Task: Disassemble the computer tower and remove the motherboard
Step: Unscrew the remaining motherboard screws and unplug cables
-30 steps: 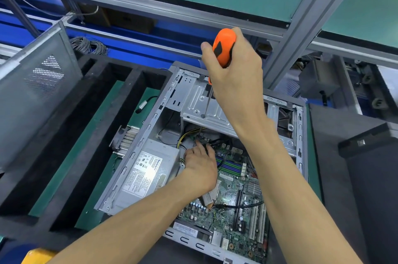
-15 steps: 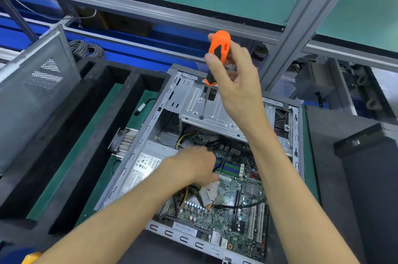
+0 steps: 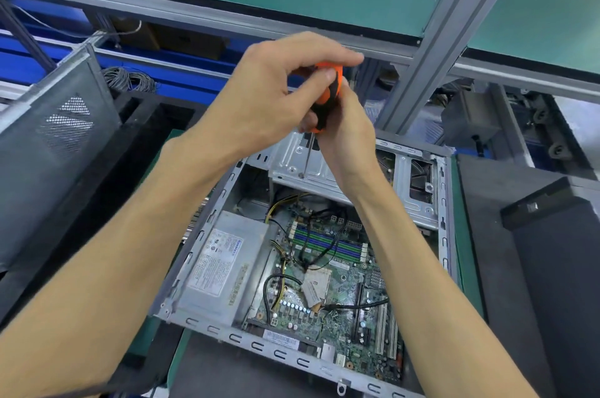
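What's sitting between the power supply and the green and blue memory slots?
In the head view, yellow and black cables run between the power supply and the memory slots.

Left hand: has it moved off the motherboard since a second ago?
Yes. The left hand has come up from the motherboard to the screwdriver handle, above the drive cage.

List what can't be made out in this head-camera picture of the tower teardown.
- Screwdriver handle: mostly covered by the left hand and right hand.
- Screw head under the tip, on the drive cage: too small to tell its type.
- Power supply label: text too small to read.
- Motherboard: right part hidden by the right forearm.
- Case near corner: cut off by the bottom edge.
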The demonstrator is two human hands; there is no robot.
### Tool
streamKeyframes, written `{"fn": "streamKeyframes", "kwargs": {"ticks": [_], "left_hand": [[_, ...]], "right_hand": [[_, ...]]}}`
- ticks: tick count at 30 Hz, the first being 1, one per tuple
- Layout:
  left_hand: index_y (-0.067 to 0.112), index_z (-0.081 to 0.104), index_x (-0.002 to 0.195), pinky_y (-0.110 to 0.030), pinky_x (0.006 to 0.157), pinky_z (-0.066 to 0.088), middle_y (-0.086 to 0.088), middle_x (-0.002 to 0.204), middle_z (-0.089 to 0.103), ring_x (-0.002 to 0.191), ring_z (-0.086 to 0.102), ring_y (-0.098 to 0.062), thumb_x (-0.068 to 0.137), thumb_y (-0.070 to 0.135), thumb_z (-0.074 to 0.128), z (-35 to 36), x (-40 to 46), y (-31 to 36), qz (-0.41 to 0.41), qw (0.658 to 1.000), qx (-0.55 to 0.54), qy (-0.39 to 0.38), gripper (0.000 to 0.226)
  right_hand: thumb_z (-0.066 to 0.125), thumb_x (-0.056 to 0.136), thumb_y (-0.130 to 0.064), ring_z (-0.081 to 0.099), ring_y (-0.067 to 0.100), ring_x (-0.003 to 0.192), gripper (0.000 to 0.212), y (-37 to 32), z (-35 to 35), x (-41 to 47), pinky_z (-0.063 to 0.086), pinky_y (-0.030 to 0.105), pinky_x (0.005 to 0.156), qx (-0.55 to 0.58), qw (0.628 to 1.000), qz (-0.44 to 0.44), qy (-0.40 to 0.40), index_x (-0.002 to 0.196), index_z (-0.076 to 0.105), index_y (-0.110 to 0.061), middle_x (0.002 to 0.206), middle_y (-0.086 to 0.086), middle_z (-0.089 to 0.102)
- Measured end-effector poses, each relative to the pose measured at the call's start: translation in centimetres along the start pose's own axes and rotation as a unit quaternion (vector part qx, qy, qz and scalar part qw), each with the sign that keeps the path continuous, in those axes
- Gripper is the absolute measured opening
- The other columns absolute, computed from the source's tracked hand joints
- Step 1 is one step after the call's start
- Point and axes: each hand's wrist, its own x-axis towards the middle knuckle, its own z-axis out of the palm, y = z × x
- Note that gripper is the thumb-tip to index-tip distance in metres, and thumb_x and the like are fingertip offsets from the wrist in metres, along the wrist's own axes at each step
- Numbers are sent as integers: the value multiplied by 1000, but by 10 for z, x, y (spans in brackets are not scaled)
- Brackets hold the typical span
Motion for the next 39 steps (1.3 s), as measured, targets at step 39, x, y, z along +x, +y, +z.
{"fn": "streamKeyframes", "kwargs": {"ticks": [39], "left_hand": [[33,36,147,-37,101,49,6,125,57,115,57,-4,90,38,68,21,-7,-17,-114,989,-90,-24,66]], "right_hand": [[43,101,-33,55,38,72,22,35,-19,-12,43,42,63,-624,779,-4,-63,91,44,-13,77,9,58]]}}
